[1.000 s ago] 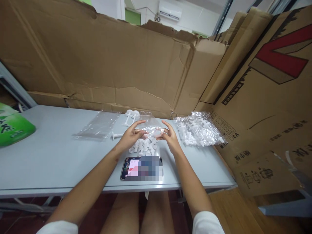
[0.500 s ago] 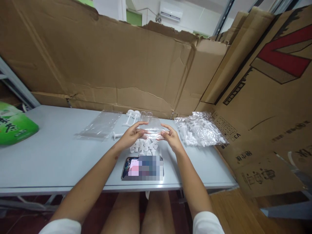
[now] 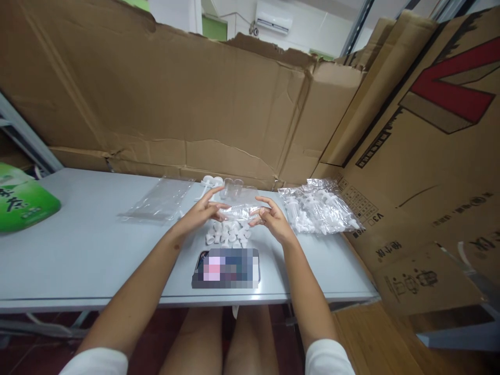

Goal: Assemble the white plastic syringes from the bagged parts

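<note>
My left hand [image 3: 202, 211] and my right hand [image 3: 269, 219] pinch the two ends of a small clear plastic bag [image 3: 240, 210] held just above the table. Under the bag lies a heap of several small white plastic caps [image 3: 228, 234]. Behind my hands lie white plungers [image 3: 209, 182] and clear tubes [image 3: 233, 186]. A phone [image 3: 226, 268] with a lit screen lies near the table's front edge, right in front of the caps.
A stack of empty clear bags [image 3: 158, 200] lies left of my hands. Filled bags of white parts [image 3: 318, 211] are piled at the right. A green packet [image 3: 23, 200] sits at the far left of the grey table [image 3: 78, 250]. Cardboard sheets [image 3: 175, 99] wall the back and right.
My hands have drawn slightly closer to the bag's ends and the bag has crumpled narrower between them. The heap of caps shows more fully below it.
</note>
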Action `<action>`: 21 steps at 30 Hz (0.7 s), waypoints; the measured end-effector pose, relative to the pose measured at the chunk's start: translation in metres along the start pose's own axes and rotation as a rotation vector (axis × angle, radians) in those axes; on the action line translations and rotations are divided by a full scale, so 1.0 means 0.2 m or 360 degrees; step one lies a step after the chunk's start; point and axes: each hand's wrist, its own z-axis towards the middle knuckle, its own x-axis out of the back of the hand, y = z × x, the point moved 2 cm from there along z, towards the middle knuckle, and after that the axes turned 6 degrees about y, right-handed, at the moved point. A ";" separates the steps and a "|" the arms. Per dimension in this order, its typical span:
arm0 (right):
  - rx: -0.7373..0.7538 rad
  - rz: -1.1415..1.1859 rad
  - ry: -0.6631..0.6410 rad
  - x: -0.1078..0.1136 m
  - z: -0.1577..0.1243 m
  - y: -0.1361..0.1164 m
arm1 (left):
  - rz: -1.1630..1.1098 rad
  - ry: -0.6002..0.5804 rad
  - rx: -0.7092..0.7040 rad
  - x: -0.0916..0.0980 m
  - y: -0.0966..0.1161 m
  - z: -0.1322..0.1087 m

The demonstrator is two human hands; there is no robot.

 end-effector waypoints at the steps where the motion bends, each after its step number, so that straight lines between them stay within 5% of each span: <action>1: -0.0001 0.0012 -0.0009 0.00 -0.01 -0.01 | 0.0016 0.0117 -0.0021 0.02 -0.01 0.02; 5: 0.0012 0.0083 -0.0145 0.01 -0.04 -0.04 | -0.0144 0.0407 -0.0015 0.05 -0.01 0.07; 10: 0.0023 0.0105 -0.0402 0.04 -0.08 -0.07 | -0.0614 0.0332 0.0105 0.08 0.06 0.08; 14: -0.0074 -0.0050 -0.0647 0.05 -0.09 -0.08 | -0.0325 0.0434 0.0112 0.17 0.12 0.06; 17: -0.0187 -0.0212 -0.0749 0.06 -0.10 -0.09 | -0.0009 0.0271 0.0213 0.24 0.14 0.02; 21: -0.0242 -0.0244 -0.0561 0.08 -0.08 -0.08 | 0.0271 0.0236 0.0183 0.32 0.13 -0.03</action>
